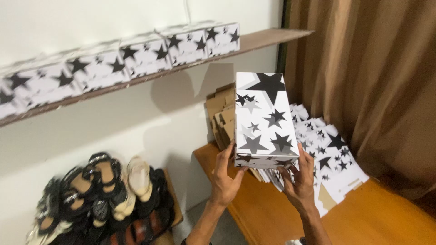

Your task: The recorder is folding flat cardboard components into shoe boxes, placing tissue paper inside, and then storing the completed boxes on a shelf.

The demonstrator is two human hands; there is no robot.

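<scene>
Right now I hold one box [265,120] up in front of me, white with black and grey stars, closed and whole. Left hand [225,174] and right hand [297,179] each curl loosely round its near end, fingers on the sides, neither fully closed. Several like boxes [136,56] already sit in a row on the shelf [272,37] above, with bare board at its right end. Flat printed blanks [329,159] and brown cardboard [221,118] are heaped on the table [363,218], so I judge plenty unfolded. Sandals [104,195] lie piled at lower left.
</scene>
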